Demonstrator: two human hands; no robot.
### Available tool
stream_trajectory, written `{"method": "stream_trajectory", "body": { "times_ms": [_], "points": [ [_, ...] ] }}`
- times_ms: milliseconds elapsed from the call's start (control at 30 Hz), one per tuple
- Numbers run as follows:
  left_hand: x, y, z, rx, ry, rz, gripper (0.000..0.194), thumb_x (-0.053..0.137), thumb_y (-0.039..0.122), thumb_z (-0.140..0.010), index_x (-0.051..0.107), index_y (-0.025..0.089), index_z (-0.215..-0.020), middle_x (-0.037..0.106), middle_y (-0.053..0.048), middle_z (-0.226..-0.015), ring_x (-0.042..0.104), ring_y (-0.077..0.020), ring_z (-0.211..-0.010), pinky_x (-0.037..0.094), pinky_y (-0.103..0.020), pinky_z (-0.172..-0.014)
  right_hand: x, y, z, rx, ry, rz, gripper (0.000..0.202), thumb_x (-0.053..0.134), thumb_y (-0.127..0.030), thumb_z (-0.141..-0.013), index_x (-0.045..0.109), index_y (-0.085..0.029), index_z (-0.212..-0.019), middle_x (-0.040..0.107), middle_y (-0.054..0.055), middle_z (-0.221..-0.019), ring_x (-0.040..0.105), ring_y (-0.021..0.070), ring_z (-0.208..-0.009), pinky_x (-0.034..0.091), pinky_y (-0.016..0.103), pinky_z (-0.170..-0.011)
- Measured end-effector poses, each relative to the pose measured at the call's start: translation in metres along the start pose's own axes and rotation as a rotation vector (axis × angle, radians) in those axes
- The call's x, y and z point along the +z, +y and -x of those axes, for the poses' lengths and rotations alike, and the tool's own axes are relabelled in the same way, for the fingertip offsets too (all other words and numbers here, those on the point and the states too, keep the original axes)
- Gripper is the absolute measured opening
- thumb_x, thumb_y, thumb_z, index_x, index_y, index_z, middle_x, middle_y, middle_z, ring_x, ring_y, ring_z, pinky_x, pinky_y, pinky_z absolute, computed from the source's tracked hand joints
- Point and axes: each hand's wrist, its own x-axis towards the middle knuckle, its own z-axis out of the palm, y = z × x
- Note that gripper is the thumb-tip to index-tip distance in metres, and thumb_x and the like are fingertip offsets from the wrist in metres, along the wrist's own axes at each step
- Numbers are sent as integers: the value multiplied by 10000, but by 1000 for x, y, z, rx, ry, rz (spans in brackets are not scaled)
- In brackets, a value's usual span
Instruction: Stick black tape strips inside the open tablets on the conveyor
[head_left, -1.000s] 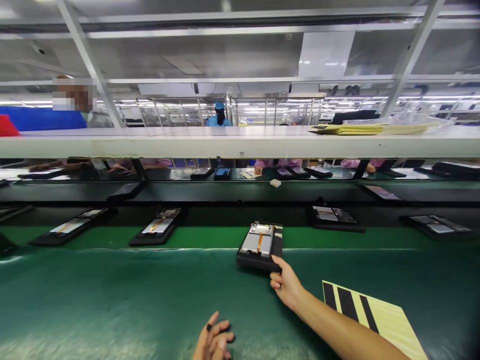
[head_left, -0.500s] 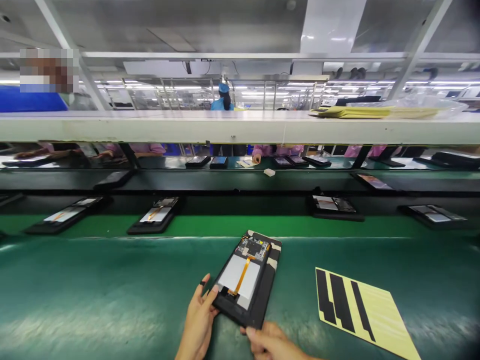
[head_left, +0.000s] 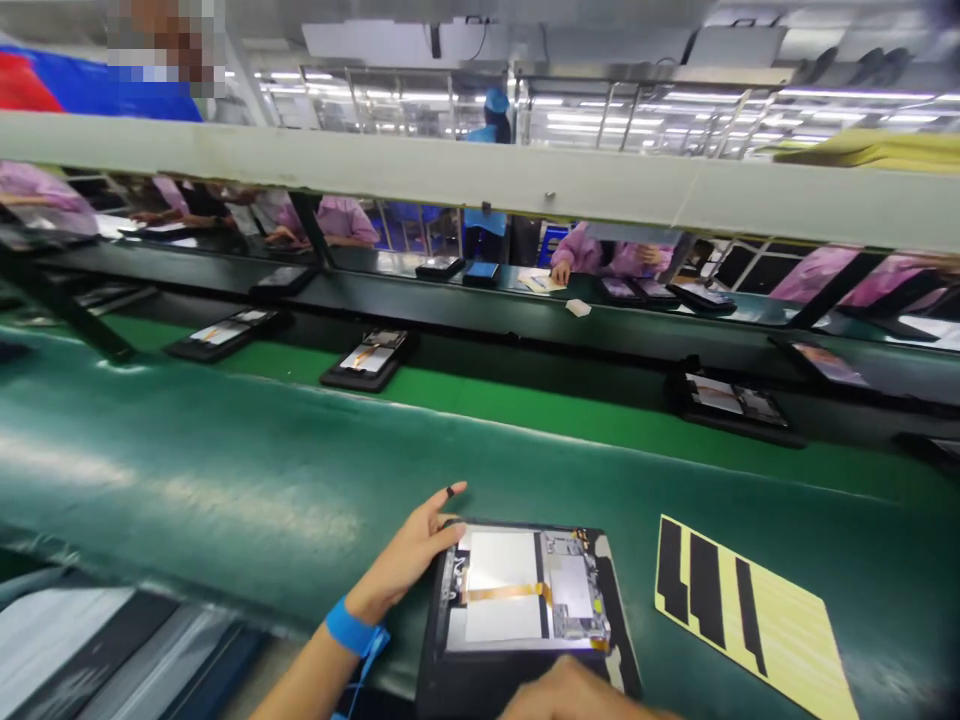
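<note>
An opened tablet (head_left: 506,585), its silver battery, circuit board and orange flex cable exposed, lies in a black holder (head_left: 457,685) on the green bench. My left hand (head_left: 409,550) grips the far left corner, thumb on top and index finger stretched away; its other fingers are hidden. A blue wrist strap (head_left: 351,630) circles that wrist. Over the holder's near edge is my right hand (head_left: 574,695), blurred and cut off by the frame, its fingers hidden. To the right lies a yellow backing sheet (head_left: 787,620) with black adhesive strips (head_left: 706,590) on it.
Behind the bench runs a green conveyor belt (head_left: 450,395) carrying more opened tablets (head_left: 367,360) in black holders. A white shelf (head_left: 420,170) spans above it. Co-workers in pink sleeves (head_left: 577,250) sit across the line. Dark material (head_left: 150,660) lies below at lower left.
The tablet in its holder has turned so its circuit board points right, and it sits closer to me. My view has tilted down and rolled.
</note>
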Motion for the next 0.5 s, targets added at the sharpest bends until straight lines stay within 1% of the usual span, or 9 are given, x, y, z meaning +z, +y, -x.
{"method": "stream_trajectory", "body": {
  "times_ms": [33,67,133,167,200,267,333,433,500],
  "points": [
    [0,0,-2,53,53,-98,867,786,454,-739,434,159,-1473,728,-42,-893,658,-170,-736,497,-294,-701,-2,-4,-3,23,-34,-54,381,735,-486,-872,765,-207,-1130,595,-31,-695,525,96,-589,386,208,-545],
    [-1,1,-3,124,145,-207,797,759,436,-756,463,173,-1447,734,-60,-971,663,-178,-784,503,-307,-725,-4,-8,-5,25,-19,-51,414,731,-490,-869,756,-194,-1158,564,-42,-672,468,80,-552,366,202,-534],
    [-5,1,-3,265,348,-412,621,705,388,-780,551,201,-1352,724,-75,-1087,662,-198,-895,503,-323,-765,-9,-18,-7,13,98,6,408,710,-459,-883,738,-197,-1194,551,-44,-676,447,81,-562,377,205,-568],
    [-8,1,0,318,419,-501,515,677,367,-794,601,208,-1278,717,-74,-1098,654,-205,-934,499,-323,-768,-12,-21,-9,-10,179,63,368,686,-431,-901,737,-207,-1188,568,-35,-691,479,94,-593,399,214,-608],
    [-10,1,3,358,451,-576,407,651,346,-810,643,212,-1194,712,-71,-1084,646,-211,-957,495,-323,-772,-15,-24,-11,-45,252,137,316,654,-400,-922,743,-216,-1163,592,-23,-707,520,109,-629,416,226,-649],
    [-10,0,14,400,410,-696,218,602,305,-847,682,216,-1029,699,-61,-1016,632,-213,-951,494,-330,-788,-20,-24,-19,-125,342,304,252,593,-349,-959,748,-225,-1115,644,5,-749,586,138,-682,427,246,-689],
    [-5,0,28,419,307,-791,122,576,270,-877,678,221,-921,678,-51,-979,615,-212,-954,493,-345,-849,-22,-18,-31,-184,392,475,248,538,-311,-989,734,-230,-1118,682,32,-823,626,160,-709,428,259,-689],
    [8,-2,44,410,166,-889,94,575,249,-895,663,224,-917,647,-48,-1004,588,-215,-984,484,-354,-899,-22,-8,-47,-226,435,692,255,487,-264,-1015,706,-238,-1143,695,56,-923,661,183,-752,433,274,-693],
    [16,-4,51,405,114,-952,92,590,248,-889,658,223,-945,629,-51,-1034,572,-220,-992,479,-352,-894,-21,-4,-53,-236,445,759,243,484,-250,-1021,695,-239,-1140,686,51,-924,668,182,-752,438,272,-687]
  ]
}}
